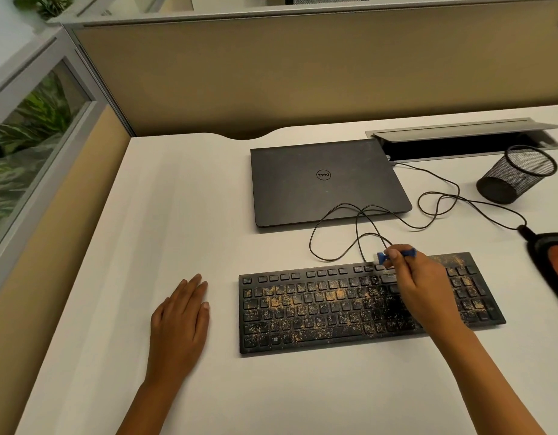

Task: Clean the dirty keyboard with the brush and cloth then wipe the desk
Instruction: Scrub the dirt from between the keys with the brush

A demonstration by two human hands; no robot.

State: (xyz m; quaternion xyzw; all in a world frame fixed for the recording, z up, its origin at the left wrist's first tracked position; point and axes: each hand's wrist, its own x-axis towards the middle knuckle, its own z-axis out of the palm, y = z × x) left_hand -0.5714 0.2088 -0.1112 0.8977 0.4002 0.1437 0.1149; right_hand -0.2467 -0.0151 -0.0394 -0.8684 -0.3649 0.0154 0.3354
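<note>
Head view: right hand (425,277) holds brush (397,255) crosswise, bristles leftward.

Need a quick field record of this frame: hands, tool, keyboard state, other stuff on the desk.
right hand: grips blue brush, bristles at the keyboard's top key row
left hand: flat on desk, left of keyboard, holding nothing
keyboard: black, covered in orange-tan crumbs
laptop: closed, behind keyboard
cable: looped between laptop and keyboard
mesh cup: tipped on its side, far right
cloth: cannot tell
</note>
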